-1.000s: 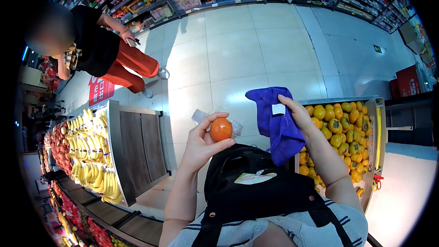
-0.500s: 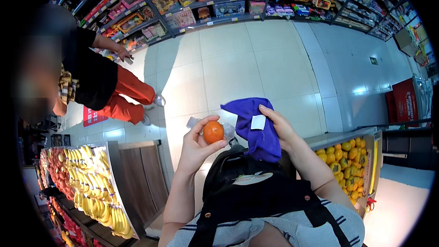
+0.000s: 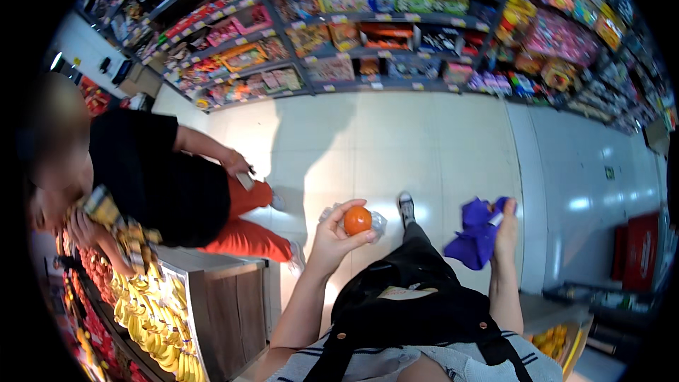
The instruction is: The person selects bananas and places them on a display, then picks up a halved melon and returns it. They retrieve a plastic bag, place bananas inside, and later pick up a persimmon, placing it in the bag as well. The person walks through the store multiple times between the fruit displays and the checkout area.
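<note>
My left hand (image 3: 331, 243) grips a round, glossy orange-red fruit (image 3: 358, 220) between thumb and fingers. Crumpled clear plastic (image 3: 379, 223) shows behind the fruit, against the same hand. Out to the right, my right hand (image 3: 506, 235) is closed on a bunched purple cloth (image 3: 472, 235) with a small white label. The cloth hangs in folds and hides part of the fingers. A black bag (image 3: 396, 311) lies against my front, between my forearms.
A person in a black top (image 3: 159, 177) stands at the left, beside a banana display (image 3: 152, 318). Stocked shelves (image 3: 385, 56) line the far side. Low at the right is a crate of yellow-orange fruit (image 3: 550, 343). Red bins (image 3: 633, 258) stand farther right.
My right hand has moved right and away from the left hand with the purple cloth. The fruit stays in my left hand. My view has shifted, and one of my feet now shows stepping forward.
</note>
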The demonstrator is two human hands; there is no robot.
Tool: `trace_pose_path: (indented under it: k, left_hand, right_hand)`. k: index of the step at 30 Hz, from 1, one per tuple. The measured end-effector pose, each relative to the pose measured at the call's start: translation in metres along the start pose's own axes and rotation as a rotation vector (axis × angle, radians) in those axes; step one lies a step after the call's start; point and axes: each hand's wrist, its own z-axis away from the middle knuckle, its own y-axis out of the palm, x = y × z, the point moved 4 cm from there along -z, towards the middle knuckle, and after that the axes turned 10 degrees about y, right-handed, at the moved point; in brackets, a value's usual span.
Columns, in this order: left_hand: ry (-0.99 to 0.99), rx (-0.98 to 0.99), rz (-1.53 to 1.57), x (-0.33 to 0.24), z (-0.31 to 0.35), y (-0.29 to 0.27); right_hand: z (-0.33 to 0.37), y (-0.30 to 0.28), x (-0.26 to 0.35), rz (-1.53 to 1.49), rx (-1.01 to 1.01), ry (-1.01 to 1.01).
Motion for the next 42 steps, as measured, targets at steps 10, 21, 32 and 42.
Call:
trace_pose_path:
  k: [10, 21, 32, 42]
  left_hand:
    - [0.111, -0.489, -0.054, -0.051, -0.183, -0.1]
    - [0.312, -1.063, 0.1, -0.117, -0.236, -0.316]
    - [0.749, -0.944, 0.563, -0.274, -0.322, -0.624]
    - [0.846, -0.974, 0.706, -0.387, -0.414, -0.908]
  right_hand:
    - [-0.224, 0.258, 0.146, 0.207, 0.351, -0.181]
    - [-0.181, 0.676, 0.176, 0.273, 1.094, -0.397]
    - [-0.135, 1.001, 0.208, 0.573, 1.469, -0.231]
    - [-0.005, 1.376, 0.143, 0.658, 2.109, -0.388]
